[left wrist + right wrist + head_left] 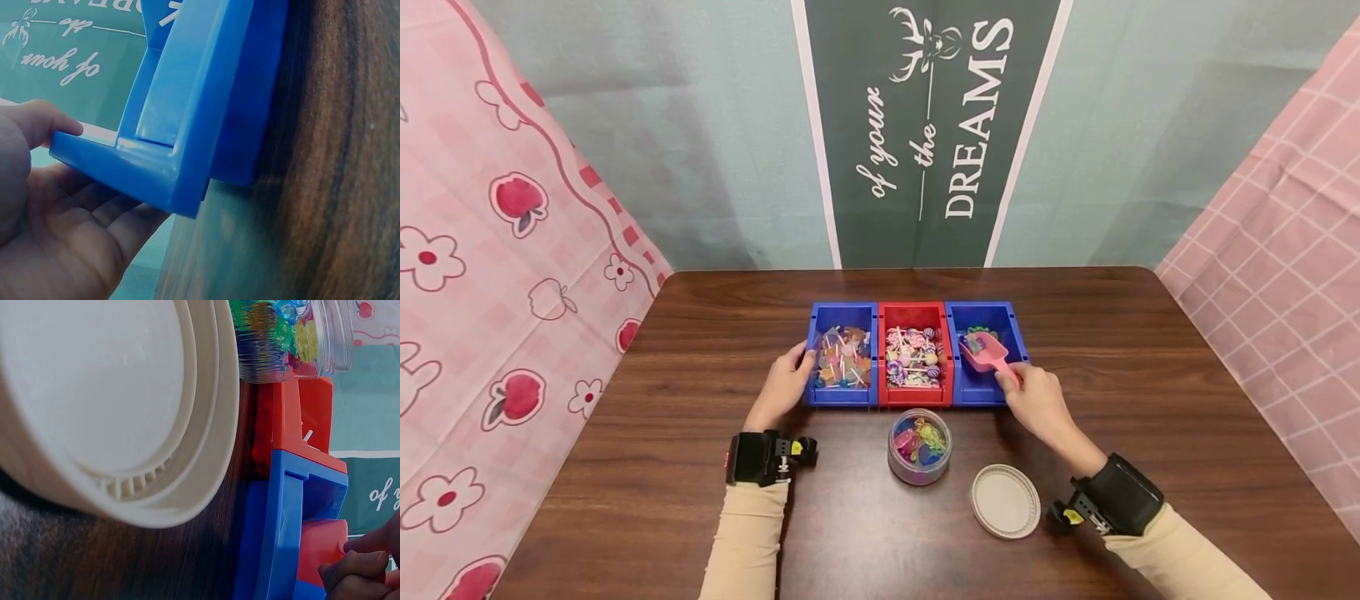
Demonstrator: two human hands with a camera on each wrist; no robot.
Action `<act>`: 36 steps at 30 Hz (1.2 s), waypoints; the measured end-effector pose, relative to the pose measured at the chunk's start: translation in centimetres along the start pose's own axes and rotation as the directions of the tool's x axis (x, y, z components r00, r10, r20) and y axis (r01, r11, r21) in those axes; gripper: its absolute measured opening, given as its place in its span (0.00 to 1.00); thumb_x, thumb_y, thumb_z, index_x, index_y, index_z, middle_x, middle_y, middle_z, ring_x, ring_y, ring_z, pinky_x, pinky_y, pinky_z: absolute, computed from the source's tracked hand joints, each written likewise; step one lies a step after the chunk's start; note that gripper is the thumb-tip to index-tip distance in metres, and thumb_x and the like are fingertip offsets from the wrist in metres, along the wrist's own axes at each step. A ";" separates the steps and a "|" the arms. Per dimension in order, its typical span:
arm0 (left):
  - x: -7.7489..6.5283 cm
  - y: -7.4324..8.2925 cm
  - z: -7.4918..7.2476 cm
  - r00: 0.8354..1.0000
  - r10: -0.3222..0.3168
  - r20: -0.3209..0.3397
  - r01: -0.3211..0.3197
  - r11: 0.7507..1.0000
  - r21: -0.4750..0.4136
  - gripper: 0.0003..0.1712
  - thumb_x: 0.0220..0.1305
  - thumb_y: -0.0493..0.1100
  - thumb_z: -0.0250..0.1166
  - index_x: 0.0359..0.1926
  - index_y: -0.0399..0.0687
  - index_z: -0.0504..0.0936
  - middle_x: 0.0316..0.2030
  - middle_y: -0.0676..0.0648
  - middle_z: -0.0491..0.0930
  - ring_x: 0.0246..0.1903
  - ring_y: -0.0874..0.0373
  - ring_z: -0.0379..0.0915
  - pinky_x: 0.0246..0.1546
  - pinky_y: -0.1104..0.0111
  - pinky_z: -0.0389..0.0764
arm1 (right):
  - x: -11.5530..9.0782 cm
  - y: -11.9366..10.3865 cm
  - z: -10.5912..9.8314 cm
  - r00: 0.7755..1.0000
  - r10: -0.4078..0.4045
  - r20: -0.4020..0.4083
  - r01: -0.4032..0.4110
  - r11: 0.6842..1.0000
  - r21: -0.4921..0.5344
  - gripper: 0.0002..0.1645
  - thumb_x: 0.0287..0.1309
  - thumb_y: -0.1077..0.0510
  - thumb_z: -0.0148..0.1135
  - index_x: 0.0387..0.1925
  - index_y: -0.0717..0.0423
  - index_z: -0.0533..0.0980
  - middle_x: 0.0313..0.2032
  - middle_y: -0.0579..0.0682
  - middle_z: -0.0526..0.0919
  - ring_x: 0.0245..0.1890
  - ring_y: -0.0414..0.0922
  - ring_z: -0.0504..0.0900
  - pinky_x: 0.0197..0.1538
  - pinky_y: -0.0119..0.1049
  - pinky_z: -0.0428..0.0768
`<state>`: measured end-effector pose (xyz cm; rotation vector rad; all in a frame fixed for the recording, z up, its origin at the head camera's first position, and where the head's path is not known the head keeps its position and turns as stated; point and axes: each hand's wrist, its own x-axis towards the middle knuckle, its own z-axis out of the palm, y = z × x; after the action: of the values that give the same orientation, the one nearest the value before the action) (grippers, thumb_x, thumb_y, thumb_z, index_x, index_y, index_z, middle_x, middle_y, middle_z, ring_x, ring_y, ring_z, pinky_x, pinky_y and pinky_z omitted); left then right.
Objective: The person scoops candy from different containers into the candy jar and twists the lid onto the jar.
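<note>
My right hand (1037,402) grips the handle of a pink scoop (983,350). The scoop is inside the right blue bin (981,390), with small colorful translucent pieces in and around it. At the other end, my left hand (786,385) holds the side wall of the left blue bin (842,398); its thumb lies at the rim and its fingers along the outside in the left wrist view. That bin contains translucent candy-like pieces with white sticks. A red bin (916,397) with small lollipops stands between them. In front sits an uncovered clear jar (919,473) of colorful translucent pieces.
A round off-white lid (1006,502) lies right of the jar, near my right wrist; it looms large in the right wrist view. Everything stands on a dark wooden table (700,367). Curtains hang at the table's back and sides.
</note>
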<state>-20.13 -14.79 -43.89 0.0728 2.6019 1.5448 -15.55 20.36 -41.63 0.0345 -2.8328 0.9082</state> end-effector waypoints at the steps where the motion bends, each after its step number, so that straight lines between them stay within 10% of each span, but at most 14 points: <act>1: 0.0 0.0 0.0 1.000 0.001 0.000 -0.001 1.000 0.001 0.29 0.73 0.46 0.43 0.68 0.33 0.59 0.61 0.30 0.69 0.53 0.43 0.69 0.60 0.46 0.68 | 0.0 0.0 0.0 1.000 0.002 0.003 -0.002 1.000 0.001 0.15 0.57 0.62 0.59 0.38 0.75 0.78 0.14 0.54 0.69 0.16 0.46 0.66 0.18 0.33 0.62; 36: 0.1 -0.2 0.0 1.000 0.028 -0.007 -0.028 0.999 0.024 0.28 0.73 0.44 0.44 0.67 0.31 0.59 0.59 0.28 0.70 0.52 0.42 0.70 0.59 0.45 0.69 | -2.7 -0.4 -3.9 0.987 -0.150 -0.061 0.153 0.987 0.055 0.14 0.55 0.63 0.62 0.40 0.71 0.79 0.15 0.50 0.70 0.16 0.39 0.62 0.19 0.33 0.62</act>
<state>-20.21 -14.91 -44.03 0.1071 2.6360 1.5262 -12.24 22.21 -38.75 0.2249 -2.7077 0.9433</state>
